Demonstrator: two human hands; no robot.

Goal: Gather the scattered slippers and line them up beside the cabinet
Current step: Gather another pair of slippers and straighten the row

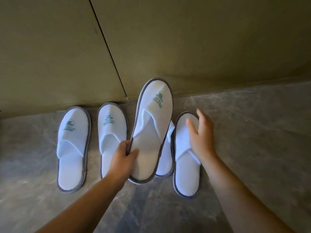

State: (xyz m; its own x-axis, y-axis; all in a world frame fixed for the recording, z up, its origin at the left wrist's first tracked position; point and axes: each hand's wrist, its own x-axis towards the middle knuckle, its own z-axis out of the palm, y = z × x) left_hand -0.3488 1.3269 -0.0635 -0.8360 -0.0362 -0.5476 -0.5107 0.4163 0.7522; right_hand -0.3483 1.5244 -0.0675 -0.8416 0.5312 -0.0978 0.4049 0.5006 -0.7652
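Note:
Several white slippers with grey trim lie toes-first against the olive cabinet (151,39). The leftmost slipper (72,148) and a second slipper (111,132) rest flat on the floor. My left hand (122,157) grips the heel side edge of a raised slipper (151,132), held above the floor. It partly hides another slipper (166,158) lying under it. The rightmost slipper (186,158) lies flat; my right hand (200,133) hovers over its toe with fingers spread, holding nothing.
The grey marble floor (252,132) stretches to the right of the row and in front of it. A dark vertical seam (107,47) splits the cabinet front into two panels.

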